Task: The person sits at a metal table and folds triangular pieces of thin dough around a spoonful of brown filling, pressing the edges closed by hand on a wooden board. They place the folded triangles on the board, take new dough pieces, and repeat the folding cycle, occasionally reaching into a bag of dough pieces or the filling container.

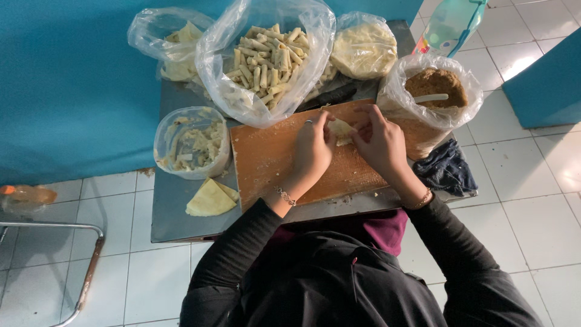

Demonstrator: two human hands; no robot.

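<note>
Left hand: I see its fingers pinching the wrapper.
Right hand: my view shows fingers gripping the same wrapper.
Under them: wooden board.

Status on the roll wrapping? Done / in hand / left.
Done: an open bag heaped with finished rolls. In hand: left hand and right hand fold one wrapper on the wooden board. Left: filling in the brown-filled bag, wrapper pieces on the table, bagged wrapper stack.

Dark cloth, 1 bottle, perhaps plastic, on white floor tiles.
</note>
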